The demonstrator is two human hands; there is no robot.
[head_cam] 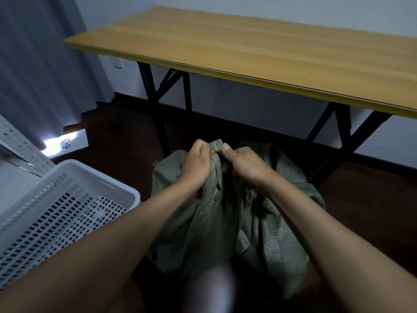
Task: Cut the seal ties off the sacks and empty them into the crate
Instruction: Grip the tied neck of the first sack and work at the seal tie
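Gripping the bunched neck of a green sack [214,218], the left hand [198,163] keeps its fingers curled round the cloth. The right hand [242,164] pinches a thin red tie [216,151] at the neck and also holds some dark tool, which I cannot identify. The sack stands on the floor [126,141], before a table [248,48]. A white crate [67,199] sits just left of the sack.

We see sack [225,213] on floor, near, middle. Crate [67,199] left of sack. Table [248,53] far behind. Second sack [282,172] just right.
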